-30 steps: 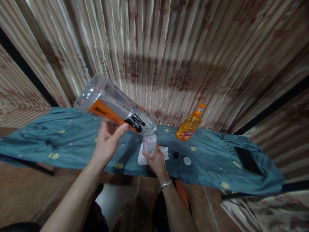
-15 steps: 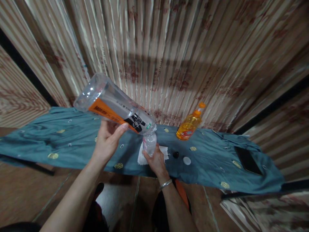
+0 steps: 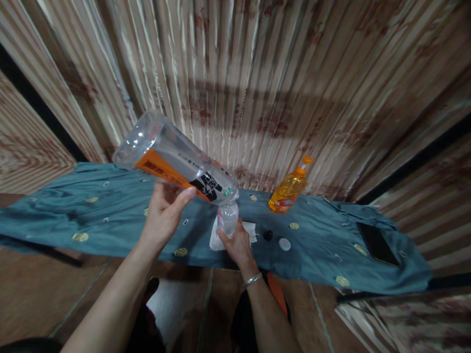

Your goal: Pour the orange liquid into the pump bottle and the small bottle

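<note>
My left hand (image 3: 165, 211) is closed around a large clear plastic bottle (image 3: 176, 157) with an orange and black label. The bottle is tipped, its base up at the left and its neck down at the right. Below that neck, my right hand (image 3: 238, 242) grips a small clear plastic bottle (image 3: 227, 219) with a pinkish label. The two mouths meet or nearly meet; whether liquid passes between them I cannot make out. A white cloth or paper (image 3: 218, 242) lies under the small bottle. Right of my right hand are a black cap (image 3: 268, 235) and a white cap (image 3: 284, 244).
A pump bottle of orange liquid (image 3: 289, 191) stands toward the back of the table. A dark flat phone or tablet (image 3: 377, 243) lies at the right. The table wears a wrinkled teal cloth (image 3: 121, 220), and a patterned curtain (image 3: 228, 88) hangs close behind it.
</note>
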`<move>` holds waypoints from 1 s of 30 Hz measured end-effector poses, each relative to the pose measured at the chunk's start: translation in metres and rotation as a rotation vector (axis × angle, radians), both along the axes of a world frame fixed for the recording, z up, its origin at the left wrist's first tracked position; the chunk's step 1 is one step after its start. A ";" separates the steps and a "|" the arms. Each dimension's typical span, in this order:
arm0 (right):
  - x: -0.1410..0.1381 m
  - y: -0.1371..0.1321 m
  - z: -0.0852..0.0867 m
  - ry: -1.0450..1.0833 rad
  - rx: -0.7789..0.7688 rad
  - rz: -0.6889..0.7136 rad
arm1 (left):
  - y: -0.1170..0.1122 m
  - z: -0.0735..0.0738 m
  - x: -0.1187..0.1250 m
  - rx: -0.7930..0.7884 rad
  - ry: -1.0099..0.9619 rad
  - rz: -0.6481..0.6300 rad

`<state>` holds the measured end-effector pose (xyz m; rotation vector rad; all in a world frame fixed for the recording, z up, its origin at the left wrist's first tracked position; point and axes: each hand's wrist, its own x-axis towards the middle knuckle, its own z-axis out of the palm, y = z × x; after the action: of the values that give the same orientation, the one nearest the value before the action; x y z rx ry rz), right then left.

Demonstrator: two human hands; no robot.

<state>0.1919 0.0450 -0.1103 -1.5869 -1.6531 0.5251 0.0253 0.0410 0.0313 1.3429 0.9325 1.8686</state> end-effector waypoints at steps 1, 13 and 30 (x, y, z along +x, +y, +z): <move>0.000 0.000 0.000 -0.001 0.000 -0.001 | 0.000 0.000 0.000 0.000 0.000 -0.001; 0.001 -0.001 0.002 0.004 -0.027 0.013 | -0.001 0.001 0.003 -0.012 -0.049 -0.024; 0.000 -0.001 0.000 -0.005 0.022 0.013 | 0.000 -0.009 -0.003 -0.133 -0.244 0.009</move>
<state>0.1916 0.0439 -0.1107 -1.5637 -1.6691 0.5088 0.0221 0.0407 0.0220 1.0076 0.9183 1.8903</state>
